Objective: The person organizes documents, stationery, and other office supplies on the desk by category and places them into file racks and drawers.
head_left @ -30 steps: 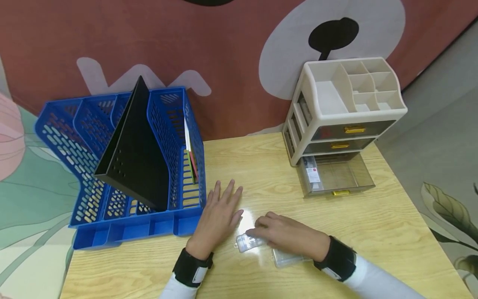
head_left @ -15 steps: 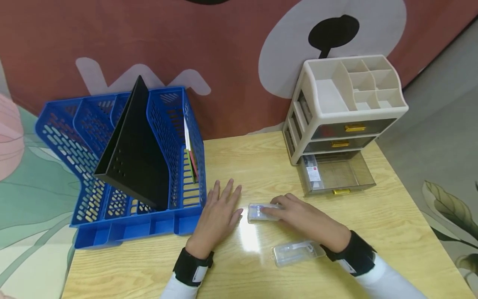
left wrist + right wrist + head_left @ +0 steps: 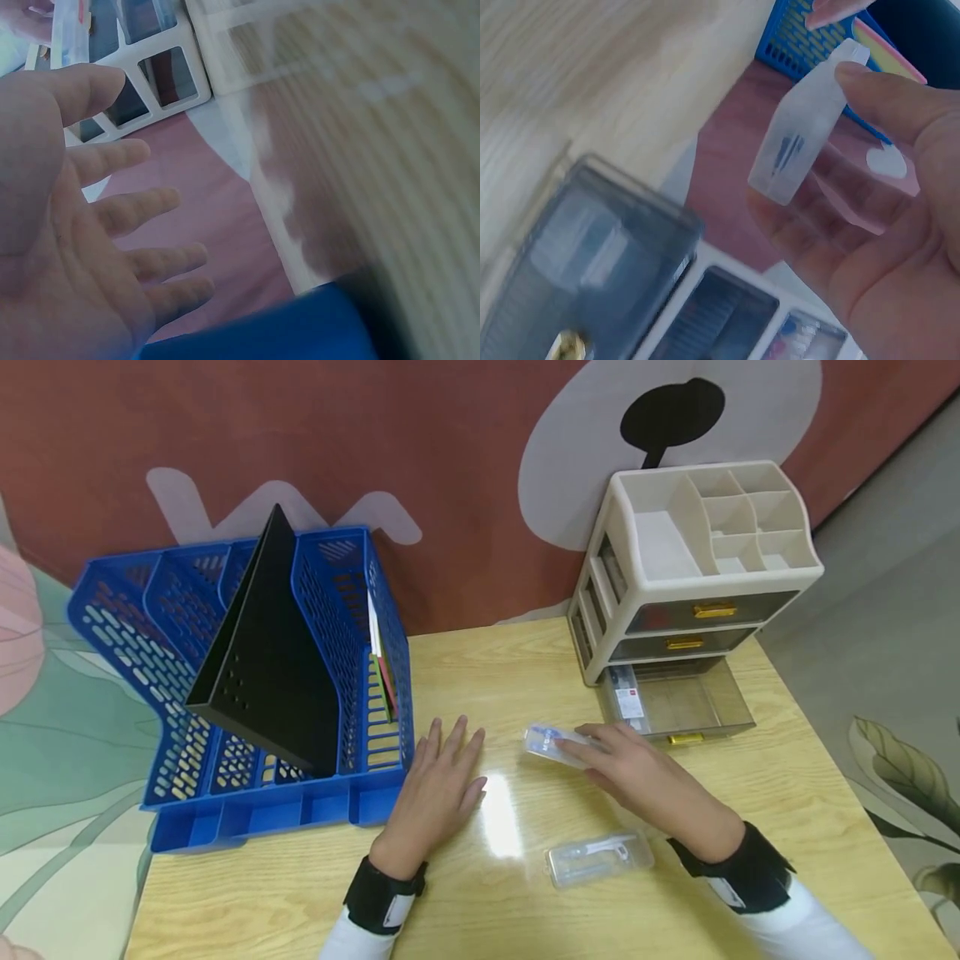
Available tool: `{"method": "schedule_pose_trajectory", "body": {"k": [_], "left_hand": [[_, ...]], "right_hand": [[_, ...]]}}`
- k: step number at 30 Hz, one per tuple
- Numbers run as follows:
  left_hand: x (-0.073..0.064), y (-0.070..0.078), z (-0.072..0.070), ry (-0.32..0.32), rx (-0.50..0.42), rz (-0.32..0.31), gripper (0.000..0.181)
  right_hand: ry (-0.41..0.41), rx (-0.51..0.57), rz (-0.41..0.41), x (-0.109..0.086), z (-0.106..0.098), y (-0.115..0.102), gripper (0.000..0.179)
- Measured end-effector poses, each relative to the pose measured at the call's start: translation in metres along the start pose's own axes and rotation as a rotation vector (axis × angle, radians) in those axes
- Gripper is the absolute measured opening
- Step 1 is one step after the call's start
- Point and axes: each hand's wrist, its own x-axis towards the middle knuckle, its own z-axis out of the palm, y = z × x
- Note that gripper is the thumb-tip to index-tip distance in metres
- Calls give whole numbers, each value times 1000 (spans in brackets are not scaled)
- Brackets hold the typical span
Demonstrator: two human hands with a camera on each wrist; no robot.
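Note:
My right hand (image 3: 648, 772) pinches a small clear plastic case (image 3: 546, 743) with blue lettering, a little in front of the pulled-out drawer (image 3: 693, 706). In the right wrist view the thumb lies on one side of the case (image 3: 802, 124) and the fingers on the other. A second clear case (image 3: 600, 858), with slim pale items inside, lies on the table nearer to me. My left hand (image 3: 438, 793) is spread, palm down, over the table beside the blue file rack (image 3: 322, 802). In the left wrist view this hand (image 3: 67, 210) holds nothing.
A black folder (image 3: 277, 685) leans in the blue rack, and thin coloured booklets (image 3: 382, 672) stand in its right slot. At the back right is a white drawer organizer (image 3: 637, 552) with its bottom drawer out. A labelled packet (image 3: 628, 702) lies in that drawer.
My right hand has carried the lettered case from beside the second case up and to the right, toward the drawer, tilting it. The left hand and the second case have stayed in place.

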Motion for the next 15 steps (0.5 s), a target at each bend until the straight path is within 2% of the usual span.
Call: {"method": "schedule_pose_trajectory", "body": {"k": [8,15], "left_hand": [[-1,0,-1,-7,-5,15,64],[-3,-2,-2,26,31,87,63]], "right_hand": [[109,-74,74,-12,-25,19,69],[104,-130,122,-26,-38,44,64]]}}
